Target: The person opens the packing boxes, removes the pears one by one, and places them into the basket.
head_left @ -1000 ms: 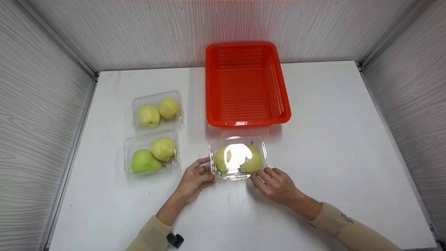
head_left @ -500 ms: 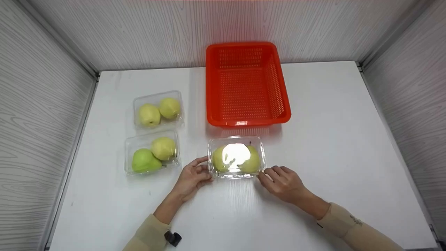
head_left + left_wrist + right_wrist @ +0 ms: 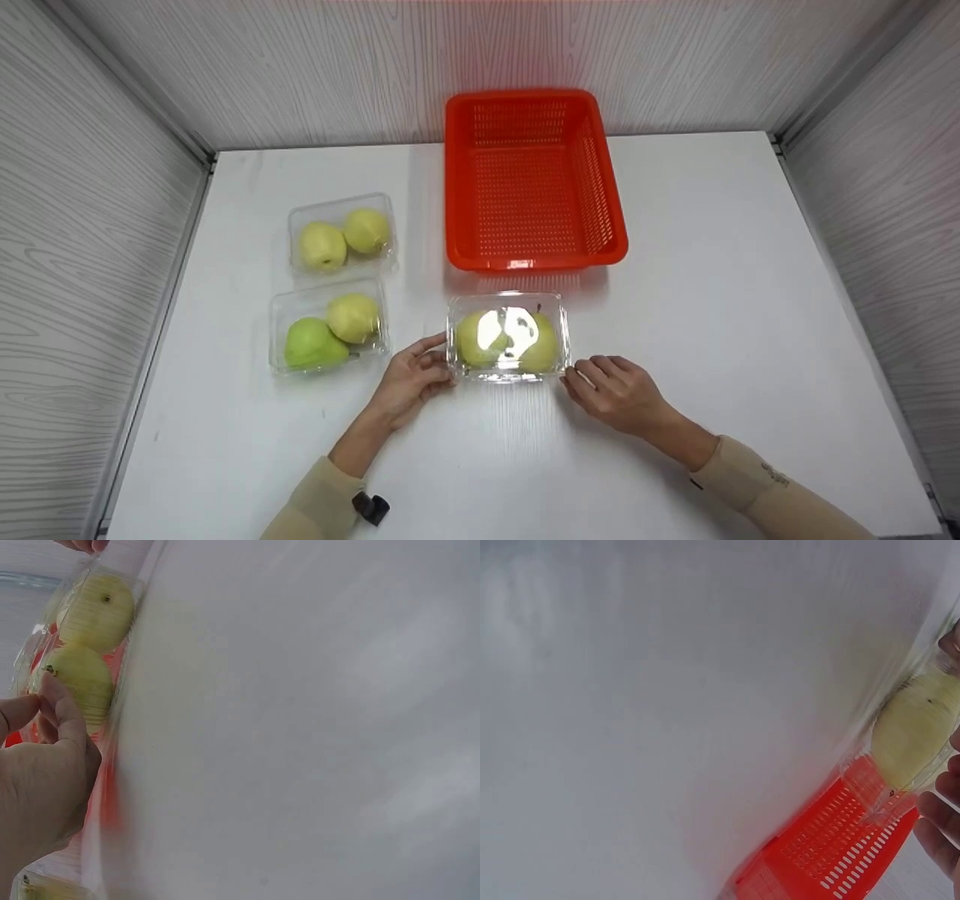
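Note:
A clear plastic clamshell box [image 3: 510, 337] with two yellow-green pears [image 3: 541, 346] stands in front of the red basket in the head view, its lid down and glare across the top. At its left front corner, my left hand [image 3: 409, 384] pinches the rim between thumb and fingers; the left wrist view shows this hand [image 3: 52, 780] close up at the box's edge. My right hand [image 3: 619, 394] has curled fingers at the right front corner, pinching the rim there. Part of that hand [image 3: 945, 810] appears at the right wrist view's edge, beside one pear.
A red perforated basket [image 3: 611, 217] stands behind the box, near the back wall. To the left are two more clear boxes of fruit, a rear box [image 3: 300, 214] and a front box [image 3: 279, 311]. All rest on a white table [image 3: 712, 300] between panelled walls.
My right hand has moved right along the box's front rim to its right corner. The box has shifted slightly left. My left hand has stayed at the left corner, moving slightly with it.

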The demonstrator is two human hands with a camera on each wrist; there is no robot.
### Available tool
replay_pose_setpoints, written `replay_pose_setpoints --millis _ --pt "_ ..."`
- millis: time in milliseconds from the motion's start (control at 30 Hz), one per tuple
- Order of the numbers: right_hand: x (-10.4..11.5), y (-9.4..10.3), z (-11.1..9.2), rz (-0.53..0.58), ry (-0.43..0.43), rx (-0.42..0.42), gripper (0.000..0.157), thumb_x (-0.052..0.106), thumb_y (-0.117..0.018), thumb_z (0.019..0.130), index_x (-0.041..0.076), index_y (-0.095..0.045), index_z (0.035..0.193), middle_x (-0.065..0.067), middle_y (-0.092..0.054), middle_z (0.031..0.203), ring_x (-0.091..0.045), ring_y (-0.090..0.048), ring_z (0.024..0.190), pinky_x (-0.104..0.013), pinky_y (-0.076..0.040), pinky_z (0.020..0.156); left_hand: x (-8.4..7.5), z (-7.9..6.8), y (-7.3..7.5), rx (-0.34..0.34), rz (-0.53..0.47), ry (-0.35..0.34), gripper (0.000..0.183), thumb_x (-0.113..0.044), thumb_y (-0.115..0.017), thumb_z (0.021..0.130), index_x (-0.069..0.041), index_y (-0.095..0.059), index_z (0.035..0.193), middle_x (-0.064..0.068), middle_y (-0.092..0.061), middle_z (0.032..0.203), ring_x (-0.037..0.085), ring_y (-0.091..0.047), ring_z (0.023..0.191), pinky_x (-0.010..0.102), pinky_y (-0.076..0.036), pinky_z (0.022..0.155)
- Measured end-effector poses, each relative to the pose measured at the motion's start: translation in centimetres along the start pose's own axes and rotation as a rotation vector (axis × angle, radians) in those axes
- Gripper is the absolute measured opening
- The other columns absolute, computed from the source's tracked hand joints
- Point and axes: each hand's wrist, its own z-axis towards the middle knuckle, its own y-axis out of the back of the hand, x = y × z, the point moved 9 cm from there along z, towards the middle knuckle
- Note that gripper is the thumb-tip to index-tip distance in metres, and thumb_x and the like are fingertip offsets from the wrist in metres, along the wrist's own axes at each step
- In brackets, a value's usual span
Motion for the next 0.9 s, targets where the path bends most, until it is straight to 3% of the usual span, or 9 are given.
replay_pose_setpoints --millis 200,467,667,900 --pt "0.2 -0.1 0.0 0.007 -0.006 0.004 0.022 0.013 -0.06 0.103 0.008 -0.077 0.089 -0.003 -0.073 0.08 -0.019 -0.072 0.067 -0.03 -0.064 0.056 0.2 -0.7 0.0 -0.015 -0.071 -0.002 0.056 0.011 -0.063 0.094 0.005 -0.046 0.147 0.0 -0.069 0.107 0.013 -0.073 0.093 0.027 -0.067 0.086" --pt "0.2 -0.2 0.0 0.017 -0.014 0.007 0.018 0.012 -0.064 0.1 0.008 -0.076 0.088 -0.003 -0.074 0.081 -0.018 -0.073 0.068 -0.029 -0.064 0.056 1.4 -2.9 -0.4 -0.062 -0.096 0.079 0.04 0.001 -0.064 0.099 0.007 -0.049 0.135 0.004 -0.07 0.104 0.014 -0.072 0.089 0.034 -0.067 0.092" --pt "0.2 -0.3 0.0 0.016 -0.011 0.016 0.018 0.013 -0.064 0.101 0.008 -0.077 0.089 -0.003 -0.074 0.081 -0.018 -0.073 0.068 -0.029 -0.064 0.057 2.0 -3.8 -1.8 -0.068 -0.065 0.103 0.039 -0.006 -0.066 0.099 0.006 -0.049 0.132 0.004 -0.071 0.105 0.014 -0.072 0.09 0.034 -0.067 0.094" --pt "0.2 -0.4 0.1 0.025 -0.004 0.033 0.022 0.014 -0.06 0.103 0.008 -0.077 0.091 -0.003 -0.075 0.084 -0.018 -0.073 0.069 -0.029 -0.064 0.058 3.6 -3.9 -3.9 -0.09 -0.048 0.129 0.04 -0.012 -0.068 0.1 0.005 -0.053 0.132 0.003 -0.07 0.105 0.014 -0.071 0.09 0.034 -0.067 0.092"
